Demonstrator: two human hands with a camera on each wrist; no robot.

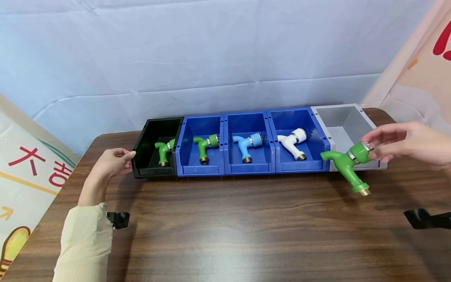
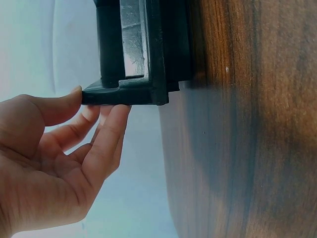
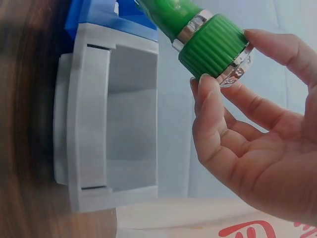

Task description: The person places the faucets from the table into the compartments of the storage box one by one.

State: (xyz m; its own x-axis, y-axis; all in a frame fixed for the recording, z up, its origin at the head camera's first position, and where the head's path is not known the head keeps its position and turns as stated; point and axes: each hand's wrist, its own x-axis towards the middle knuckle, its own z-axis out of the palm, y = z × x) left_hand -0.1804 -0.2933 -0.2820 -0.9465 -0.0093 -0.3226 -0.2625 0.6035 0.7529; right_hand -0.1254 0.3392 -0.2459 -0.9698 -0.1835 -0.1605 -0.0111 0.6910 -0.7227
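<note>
My right hand pinches a green faucet by its ribbed knob, in front of and above the grey bin. The right wrist view shows thumb and fingers about the knob's silvery end. At the other end of the row, my left hand holds the outer side of the black bin, thumb at the rim and fingertips against the wall. Another green faucet lies inside that black bin.
Three blue bins stand between the black and grey ones, holding a green faucet, a light blue faucet and a white faucet. The row sits along the back of a brown wooden table, before a pale cloth.
</note>
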